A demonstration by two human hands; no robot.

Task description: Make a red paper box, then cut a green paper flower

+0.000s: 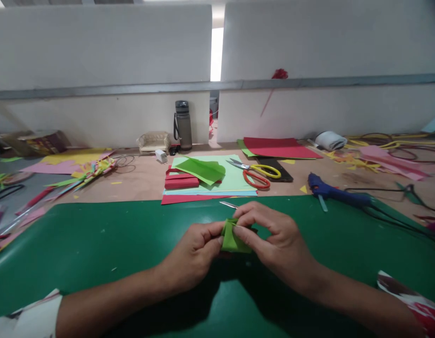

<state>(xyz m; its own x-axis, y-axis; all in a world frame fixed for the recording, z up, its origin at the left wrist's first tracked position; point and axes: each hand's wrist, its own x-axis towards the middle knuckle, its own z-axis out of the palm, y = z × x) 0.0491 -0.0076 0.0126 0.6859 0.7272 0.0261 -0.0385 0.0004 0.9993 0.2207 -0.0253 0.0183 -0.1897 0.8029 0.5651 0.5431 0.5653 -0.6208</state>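
A small folded piece of green paper [235, 240] is held up between both hands above the green mat [133, 244]. My left hand [193, 253] pinches its left edge between thumb and fingers. At its top and right side, my right hand [274, 237] grips the folds with thumb and fingertips. Just behind the right fingers shows a slim pointed metal tip [228, 204]; the rest of that tool is hidden. Beyond the mat's far edge lie loose green paper [203, 170] and a folded red paper piece [182, 180] on pale green sheets [235, 176].
Scissors with yellow and orange handles [256, 172] lie partly over a dark phone-like slab [283, 170]. Farther right is a blue glue gun [337, 191] with a cable. A dark bottle [183, 126] stands near the white partition [104, 117]. Paper scraps [97, 170] lie left.
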